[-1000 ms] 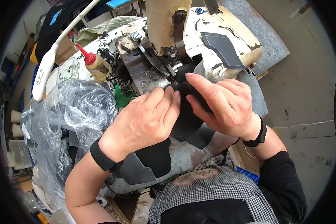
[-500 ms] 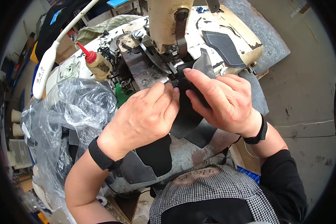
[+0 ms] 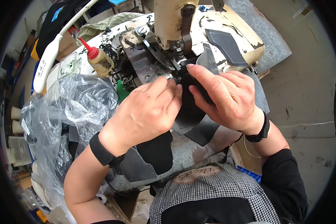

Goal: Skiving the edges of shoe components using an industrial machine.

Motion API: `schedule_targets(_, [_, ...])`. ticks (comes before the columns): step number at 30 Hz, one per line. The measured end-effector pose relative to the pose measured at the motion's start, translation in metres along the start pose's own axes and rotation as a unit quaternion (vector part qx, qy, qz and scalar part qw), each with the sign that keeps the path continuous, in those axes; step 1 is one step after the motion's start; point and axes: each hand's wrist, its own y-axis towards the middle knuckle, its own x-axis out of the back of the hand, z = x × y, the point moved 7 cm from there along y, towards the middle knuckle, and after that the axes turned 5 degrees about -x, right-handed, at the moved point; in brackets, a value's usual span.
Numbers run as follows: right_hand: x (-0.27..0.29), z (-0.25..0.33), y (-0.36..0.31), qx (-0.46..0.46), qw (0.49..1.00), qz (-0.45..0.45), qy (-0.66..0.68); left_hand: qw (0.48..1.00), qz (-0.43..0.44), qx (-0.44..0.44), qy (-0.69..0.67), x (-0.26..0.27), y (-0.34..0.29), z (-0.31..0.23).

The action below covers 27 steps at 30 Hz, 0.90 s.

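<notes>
My left hand (image 3: 147, 106) is closed, with thumb and bent fingers pinching the edge of a black leather piece (image 3: 188, 112) close to the machine's foot. On the same piece rests my right hand (image 3: 231, 99), index finger stretched toward the foot and thumb spread apart from it; its other fingers curl loosely. A greyish flap (image 3: 208, 59) stands up beside that index finger. The cream industrial machine, apparently a sewing machine (image 3: 170, 22), has a metal plate (image 3: 143, 61) and curved metal arm left of the working point. Fingers hide the exact contact point.
Cut black pieces (image 3: 155, 153) lie by the near table edge, another (image 3: 226, 46) on the machine bed. Clear plastic wrapping (image 3: 82, 104) covers the left side. A red-tipped bottle (image 3: 97, 59) and white lamp (image 3: 46, 67) stand at left, with black scraps about.
The leather piece has shifted slightly under my fingers near the foot. Both hands keep nearly the same pose, and the whole view has moved a little.
</notes>
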Motion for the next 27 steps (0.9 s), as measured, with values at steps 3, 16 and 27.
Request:
schedule_targets(3, [0.0004,-0.0008,0.0008,0.004,1.000,-0.010,-0.002,1.000,-0.007,0.000,0.000,0.0019,0.0028,0.0022])
schedule_targets(16, [0.0040,0.0023,0.0005,0.019,1.000,-0.007,-0.008,1.000,0.006,-0.006,0.014,-0.0026,-0.0047,-0.0036])
schedule_targets(27, [0.0073,0.0026,-0.0003,0.025,0.999,0.004,-0.022,1.000,0.006,0.011,0.000,-0.0051,-0.0032,-0.0038])
